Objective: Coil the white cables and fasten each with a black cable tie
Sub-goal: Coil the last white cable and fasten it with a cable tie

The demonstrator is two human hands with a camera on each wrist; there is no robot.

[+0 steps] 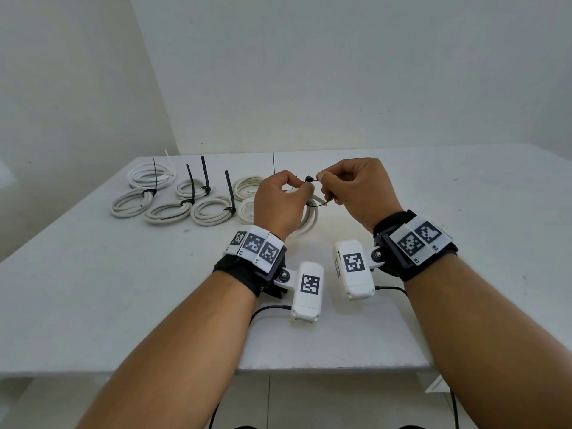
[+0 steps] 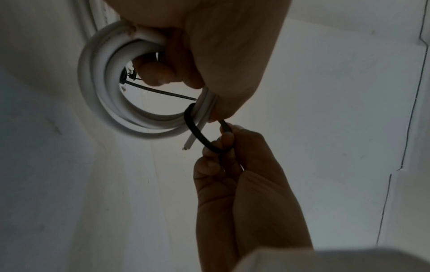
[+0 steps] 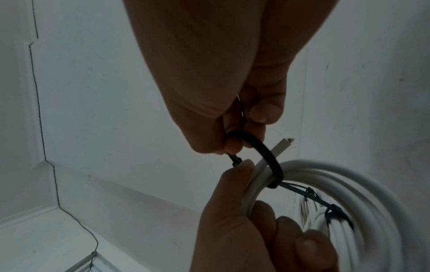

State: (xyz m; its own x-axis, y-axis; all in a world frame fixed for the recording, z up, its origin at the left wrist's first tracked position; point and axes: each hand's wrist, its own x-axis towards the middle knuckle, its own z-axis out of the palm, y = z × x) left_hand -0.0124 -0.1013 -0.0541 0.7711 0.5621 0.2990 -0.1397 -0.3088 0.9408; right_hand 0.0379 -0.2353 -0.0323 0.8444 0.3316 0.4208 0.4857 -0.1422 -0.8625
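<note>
1. White coil (image 1: pixel 309 216), centre of the head view, is gripped by the left hand (image 1: pixel 280 201) so its turns stay bunched.
2. Black cable tie (image 3: pixel 267 156) loops around that bundle; the right hand (image 1: pixel 356 187) pinches it, probably to thread the tail.
3. Tied coils (image 1: pixel 173 196) lie on the table (image 1: pixel 123 289), left of centre.

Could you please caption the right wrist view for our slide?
Right hand loops a black cable tie around a white cable coil gripped by the left hand.
</note>
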